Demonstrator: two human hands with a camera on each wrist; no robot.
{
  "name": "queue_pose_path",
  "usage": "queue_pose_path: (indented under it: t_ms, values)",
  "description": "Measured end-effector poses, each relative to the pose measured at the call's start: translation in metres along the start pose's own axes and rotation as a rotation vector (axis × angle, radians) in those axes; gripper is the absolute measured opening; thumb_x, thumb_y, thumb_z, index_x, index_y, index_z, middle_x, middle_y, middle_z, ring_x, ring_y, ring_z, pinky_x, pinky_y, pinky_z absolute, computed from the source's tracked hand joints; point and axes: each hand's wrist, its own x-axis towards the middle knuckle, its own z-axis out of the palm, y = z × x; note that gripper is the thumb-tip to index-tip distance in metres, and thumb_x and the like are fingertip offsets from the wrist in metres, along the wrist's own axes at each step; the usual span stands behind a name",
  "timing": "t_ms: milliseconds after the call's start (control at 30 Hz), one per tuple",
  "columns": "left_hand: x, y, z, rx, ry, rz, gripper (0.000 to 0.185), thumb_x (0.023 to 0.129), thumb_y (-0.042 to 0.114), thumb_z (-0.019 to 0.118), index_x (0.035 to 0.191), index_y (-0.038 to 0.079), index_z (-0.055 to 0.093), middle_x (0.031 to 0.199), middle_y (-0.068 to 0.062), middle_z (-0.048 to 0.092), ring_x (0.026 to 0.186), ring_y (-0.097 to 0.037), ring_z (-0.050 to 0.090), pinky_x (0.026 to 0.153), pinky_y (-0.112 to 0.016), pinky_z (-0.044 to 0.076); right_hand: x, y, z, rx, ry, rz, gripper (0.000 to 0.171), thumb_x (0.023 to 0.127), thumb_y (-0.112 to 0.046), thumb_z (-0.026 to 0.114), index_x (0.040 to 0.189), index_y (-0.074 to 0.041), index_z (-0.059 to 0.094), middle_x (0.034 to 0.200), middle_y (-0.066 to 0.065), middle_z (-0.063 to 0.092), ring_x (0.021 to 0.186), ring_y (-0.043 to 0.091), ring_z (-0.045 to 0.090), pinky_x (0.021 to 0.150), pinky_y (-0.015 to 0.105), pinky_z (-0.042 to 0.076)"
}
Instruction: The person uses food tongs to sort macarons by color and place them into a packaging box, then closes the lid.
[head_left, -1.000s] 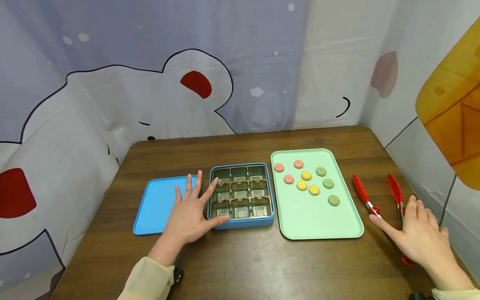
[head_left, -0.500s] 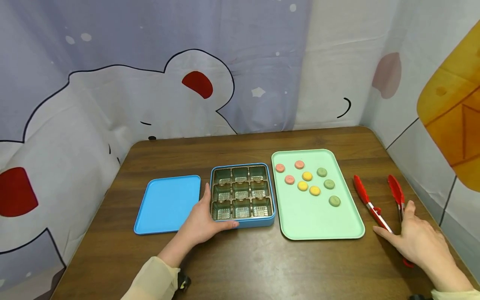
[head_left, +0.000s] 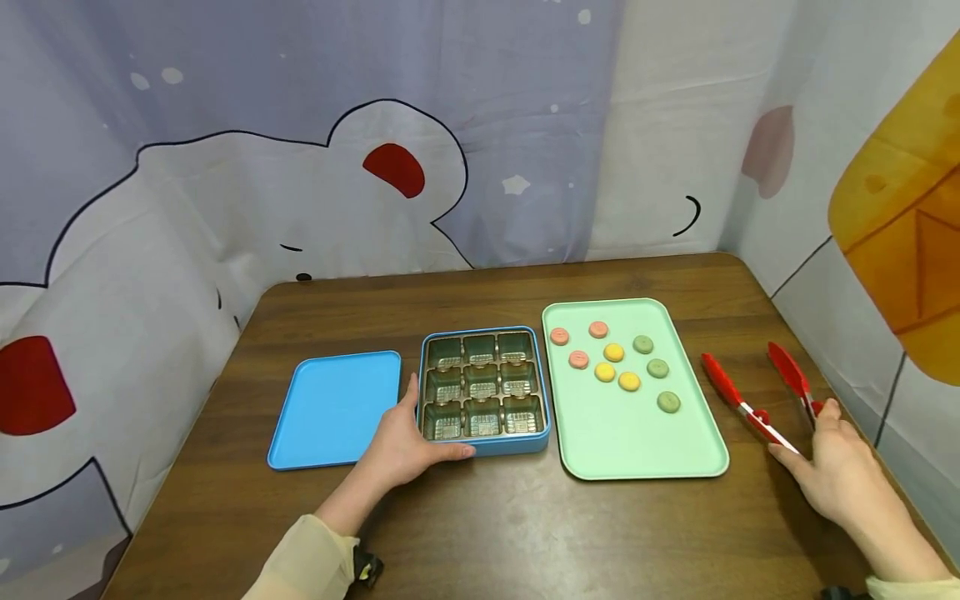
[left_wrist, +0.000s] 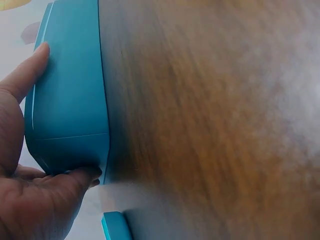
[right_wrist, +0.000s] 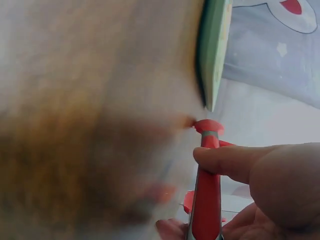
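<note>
My left hand point(head_left: 405, 446) grips the near left corner of a blue box point(head_left: 506, 447). In the left wrist view the thumb lies along one wall of the box point(left_wrist: 72, 90), and the fingers curl round the adjoining wall. Inside the box is a shiny insert with several square pockets. At the right, my right hand point(head_left: 847, 467) holds red-and-silver tongs point(head_left: 722, 379), arms spread and red tips pointing away from me. The right wrist view has the thumb against the red handle of the tongs point(right_wrist: 207, 200); the lower fingers are partly hidden behind it.
Right of the box lies a pale green tray point(head_left: 637, 450) bearing several small round pink, yellow and green pieces. A flat blue lid point(head_left: 337, 408) lies on the left of the wooden table point(head_left: 480, 533). A printed curtain point(head_left: 525, 125) hangs behind.
My left hand has come from spread fingers over the box's left side to a grip on its corner. My right hand has closed round the tongs, which have shifted and turned slightly.
</note>
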Motion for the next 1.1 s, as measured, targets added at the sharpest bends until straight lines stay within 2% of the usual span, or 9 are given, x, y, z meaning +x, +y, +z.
queue_pose_path:
  t_ms: [67,233,367,467,633,800,867,967,1100]
  values:
    - [0.0,0.0,0.0,0.004,0.002,0.002,0.155,0.059,0.061,0.101,0.169,0.002,0.01,0.158,-0.021,0.048,0.145,-0.037,0.047,0.108,-0.054,0.047,0.0,-0.002,-0.003,0.013,0.004,0.003,0.102,0.098,-0.018,0.076,0.144,0.037,0.003,0.122,0.064,0.027,0.099,0.078,0.044,0.084,0.079,0.041]
    - [0.0,0.001,-0.001,0.016,0.006,0.004,0.154,0.059,0.062,0.101,0.169,0.0,0.012,0.159,-0.022,0.046,0.144,-0.037,0.047,0.108,-0.054,0.047,0.002,-0.003,-0.013,0.033,-0.022,0.041,0.105,0.1,-0.027,0.073,0.145,0.036,0.002,0.13,0.065,0.014,0.102,0.078,0.04,0.085,0.079,0.04]
    - [0.0,0.0,0.0,0.009,0.008,0.004,0.154,0.059,0.061,0.101,0.169,0.0,0.012,0.161,-0.022,0.044,0.145,-0.038,0.046,0.109,-0.055,0.046,0.006,-0.004,-0.018,0.034,0.026,0.035,0.095,0.096,-0.03,0.074,0.139,0.038,0.024,0.121,0.061,0.028,0.102,0.071,0.041,0.081,0.077,0.041]
    - [-0.001,0.0,0.0,0.003,0.011,0.009,0.153,0.059,0.06,0.101,0.169,0.001,0.013,0.161,-0.022,0.044,0.144,-0.038,0.047,0.109,-0.055,0.046,0.008,-0.006,-0.021,0.043,0.062,0.031,0.089,0.094,-0.031,0.073,0.132,0.038,0.033,0.114,0.057,0.036,0.1,0.066,0.042,0.079,0.075,0.041]
    - [-0.001,-0.001,0.001,-0.012,0.018,0.012,0.153,0.059,0.059,0.102,0.169,0.002,0.013,0.16,-0.021,0.046,0.144,-0.038,0.047,0.109,-0.055,0.046,0.009,-0.014,-0.031,0.066,0.087,0.034,0.088,0.097,-0.035,0.072,0.135,0.035,0.034,0.116,0.056,0.04,0.104,0.065,0.042,0.079,0.075,0.039]
    - [-0.001,-0.002,0.002,-0.025,0.019,0.011,0.153,0.059,0.058,0.102,0.169,0.002,0.012,0.161,-0.021,0.045,0.145,-0.038,0.046,0.109,-0.055,0.045,0.012,-0.025,-0.041,0.061,0.083,0.016,0.085,0.098,-0.039,0.073,0.132,0.032,0.04,0.103,0.043,0.046,0.084,0.055,0.052,0.063,0.063,0.045]
    - [-0.001,-0.002,0.002,-0.031,0.018,0.015,0.152,0.06,0.057,0.102,0.169,0.002,0.012,0.161,-0.021,0.044,0.145,-0.038,0.046,0.11,-0.055,0.045,0.013,-0.03,-0.043,0.064,0.085,0.014,0.072,0.096,-0.04,0.075,0.119,0.024,0.051,0.094,0.033,0.05,0.079,0.047,0.053,0.059,0.053,0.043]
    - [-0.002,-0.002,0.002,-0.036,0.019,0.021,0.151,0.06,0.055,0.103,0.169,0.002,0.013,0.162,-0.021,0.043,0.145,-0.038,0.046,0.11,-0.056,0.044,0.015,-0.039,-0.045,0.09,0.082,0.025,0.056,0.094,-0.042,0.077,0.102,0.009,0.055,0.09,0.024,0.053,0.08,0.043,0.054,0.059,0.045,0.04]
    - [-0.002,-0.002,0.002,-0.045,0.019,0.025,0.151,0.06,0.053,0.103,0.169,0.002,0.012,0.162,-0.021,0.042,0.146,-0.039,0.044,0.11,-0.056,0.044,0.02,-0.052,-0.046,0.121,0.077,0.019,0.056,0.094,-0.049,0.078,0.096,0.001,0.055,0.091,0.021,0.053,0.082,0.043,0.053,0.061,0.044,0.04]
